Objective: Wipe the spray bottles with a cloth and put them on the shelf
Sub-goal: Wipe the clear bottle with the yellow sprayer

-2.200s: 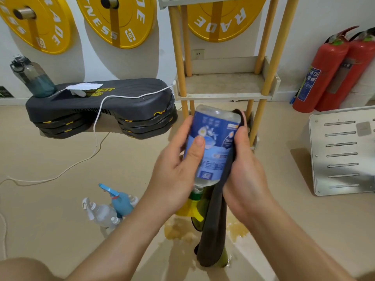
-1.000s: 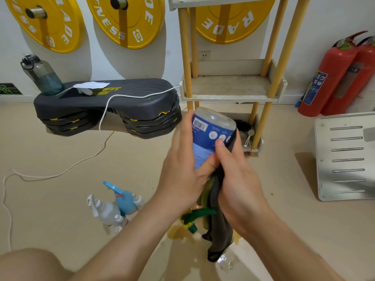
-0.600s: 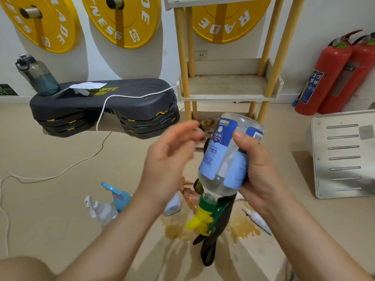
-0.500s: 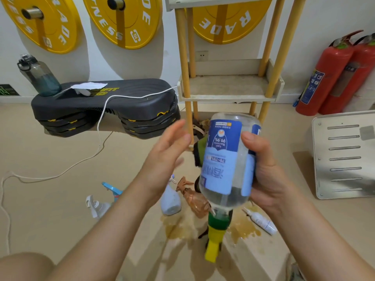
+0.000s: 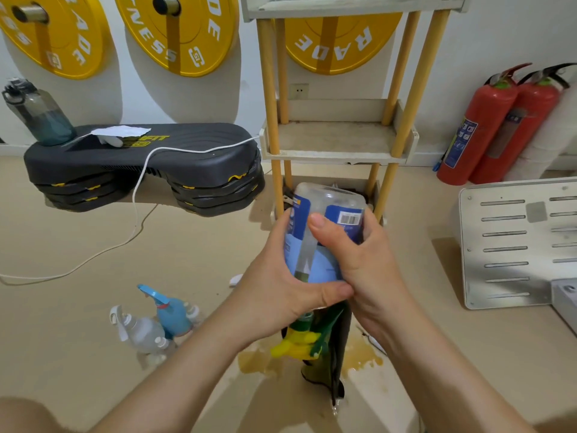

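A clear spray bottle [image 5: 327, 210] with a blue label is held upside down in front of me, its yellow-green trigger head [image 5: 296, 342] pointing at the floor. My left hand [image 5: 281, 292] grips its lower part, thumb across the front. My right hand [image 5: 362, 264] grips it from the right, thumb on the label. A dark cloth [image 5: 331, 354] hangs down from under my hands. Just behind stands the wooden shelf [image 5: 337, 151] with yellow posts and a bare middle tier. On the floor to the left lie a clear spray bottle [image 5: 140, 331] and a blue spray bottle [image 5: 170, 310].
A brownish wet patch [image 5: 259, 360] spreads on the floor below my hands. A black step platform [image 5: 140, 160] with a white cable and a water bottle [image 5: 37, 114] is at left. Two red fire extinguishers [image 5: 499, 126] and a slotted metal panel [image 5: 515, 242] are at right.
My left hand, which had come off the bottle, now grips it again. The bottle has turned, its barcode side now facing me, and the cloth hangs below both hands.
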